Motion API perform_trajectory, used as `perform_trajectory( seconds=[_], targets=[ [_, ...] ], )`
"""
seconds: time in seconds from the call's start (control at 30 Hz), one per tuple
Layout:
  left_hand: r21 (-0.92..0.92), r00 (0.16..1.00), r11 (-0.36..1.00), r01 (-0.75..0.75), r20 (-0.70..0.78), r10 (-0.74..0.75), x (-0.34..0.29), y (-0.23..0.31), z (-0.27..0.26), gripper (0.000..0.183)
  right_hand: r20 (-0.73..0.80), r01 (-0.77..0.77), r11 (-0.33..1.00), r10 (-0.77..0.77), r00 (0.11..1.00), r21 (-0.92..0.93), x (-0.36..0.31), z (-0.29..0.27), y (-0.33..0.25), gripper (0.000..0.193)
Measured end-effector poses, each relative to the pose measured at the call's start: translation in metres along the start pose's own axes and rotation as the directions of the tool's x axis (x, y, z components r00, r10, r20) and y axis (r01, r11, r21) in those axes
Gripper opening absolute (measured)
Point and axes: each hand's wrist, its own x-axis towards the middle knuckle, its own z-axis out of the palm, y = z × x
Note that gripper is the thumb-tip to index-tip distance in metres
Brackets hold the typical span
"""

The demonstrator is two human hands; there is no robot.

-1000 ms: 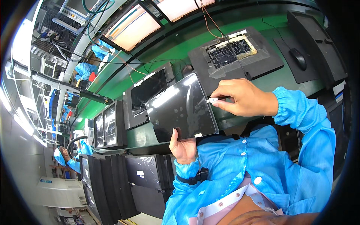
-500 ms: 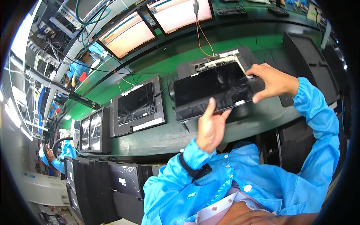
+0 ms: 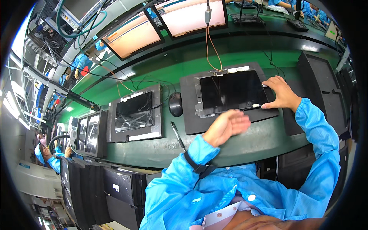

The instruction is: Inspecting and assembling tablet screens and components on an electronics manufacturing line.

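A black display panel point(image 3: 232, 92) lies flat on a dark foam pad point(image 3: 191, 124), with clear film and white tape showing at its edges. My right hand point(image 3: 283, 94) grips its right edge, fingers at the upper side and thumb near the lower corner. Just below the panel's front edge is my left hand point(image 3: 229, 127), open with fingers stretched out, holding nothing. Whether its fingertips touch the pad, I cannot tell. At the top of the pad, a thin orange cable point(image 3: 209, 50) reaches the panel's upper edge.
Left of the pad are a black mouse point(image 3: 175, 104) and a pen point(image 3: 177, 136). A second panel point(image 3: 134, 111) lies on another pad further left. Black trays point(image 3: 324, 84) stand at the right. Two lit monitors point(image 3: 191, 17) line the back. Black foam boxes point(image 3: 122, 188) stand below the bench.
The panel, tilted up and held in both hands before, now lies flat on the pad. My left hand has let go of it; my right hand stays at its right edge.
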Motion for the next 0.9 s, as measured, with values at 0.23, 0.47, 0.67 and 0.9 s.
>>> perform_trajectory(
  seconds=[0.23,0.47,0.67,0.9],
  targets=[
    [0.912,0.552,-0.4,0.092,0.287,0.782,-0.041,0.035,-0.03,0.107,0.03,0.038,0.993,-0.035,0.999,-0.115,0.011,0.008,-0.005,0.104],
    [0.933,0.651,-0.356,0.058,0.235,0.722,-0.026,0.043,-0.063,0.113,0.161,-0.004,1.0,0.004,0.987,0.0,0.029,0.003,-0.003,0.117],
    [0.919,0.667,-0.39,0.048,0.261,0.697,-0.017,0.037,-0.069,0.113,0.285,-0.177,0.984,0.176,0.942,-0.025,0.03,0.007,-0.01,0.119],
    [0.983,0.617,-0.169,-0.075,0.179,0.766,-0.056,0.025,-0.068,0.085,-0.232,0.255,0.963,-0.23,0.945,0.083,0.113,0.027,-0.161,0.065]
  ],
)
